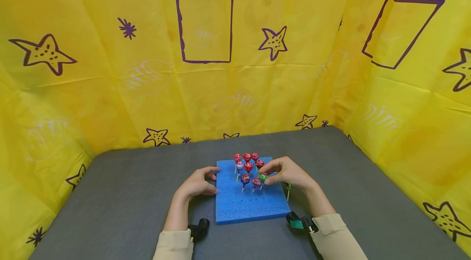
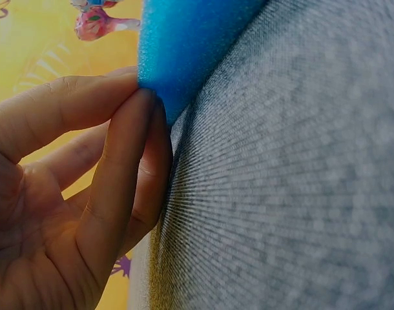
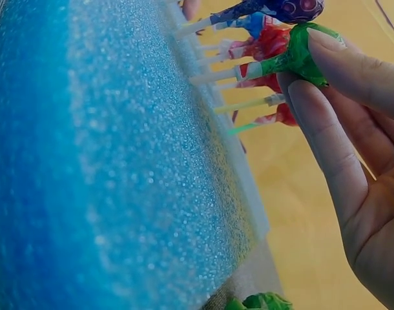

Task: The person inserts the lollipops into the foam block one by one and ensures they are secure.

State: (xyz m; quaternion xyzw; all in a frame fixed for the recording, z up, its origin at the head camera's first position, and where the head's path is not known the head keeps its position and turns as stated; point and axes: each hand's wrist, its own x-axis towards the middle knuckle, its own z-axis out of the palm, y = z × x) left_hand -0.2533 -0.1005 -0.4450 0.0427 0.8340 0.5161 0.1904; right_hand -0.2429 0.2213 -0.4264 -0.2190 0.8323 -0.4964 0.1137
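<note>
Between thumb and fingers, my right hand (image 1: 288, 172) pinches the green-wrapped head of a lollipop (image 3: 303, 55). This lollipop's white stick meets the blue foam board (image 1: 250, 211). My left hand (image 1: 196, 182) touches the board's left edge, thumb and fingertips against it, as the left wrist view (image 2: 68, 194) also shows close up. Several other wrapped lollipops stand upright in the foam: red ones such as the middle one (image 1: 248, 166), a light blue one (image 1: 239, 165) and a dark purple one (image 1: 245, 179). My right fingers partly cover the green lollipop in the head view.
Another green lollipop (image 1: 288, 188) is by the board's right edge, under my right forearm. Small holes (image 1: 251, 200) dot the near part of the foam. The board lies on a dark grey table (image 1: 128, 202). Yellow patterned cloth (image 1: 206, 100) hangs behind and at both sides.
</note>
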